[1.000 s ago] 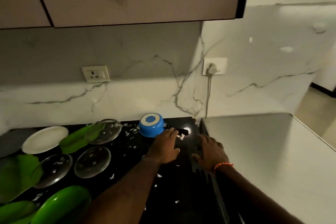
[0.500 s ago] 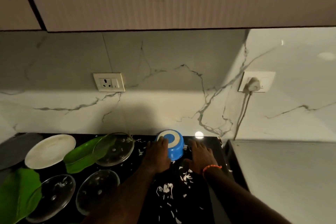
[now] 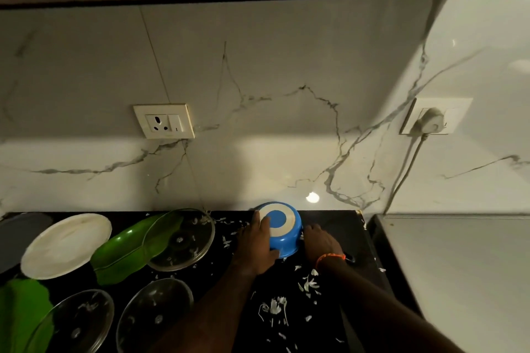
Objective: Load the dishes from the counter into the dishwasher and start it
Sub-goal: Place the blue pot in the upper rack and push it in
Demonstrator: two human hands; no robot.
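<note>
Both hands grip an upturned blue pot [image 3: 282,233] near the black worktop's [image 3: 329,309] back edge. The left hand [image 3: 256,243] curls around its left side. The right hand [image 3: 321,242] holds its right side.

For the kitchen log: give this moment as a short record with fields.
pan: blue pan, upside down on the black counter, at the wall
left hand: left hand grips the pan's left side
right hand: right hand rests by its right side; grip unclear
nearby: white plate, glass lids
mess: white scraps
</note>
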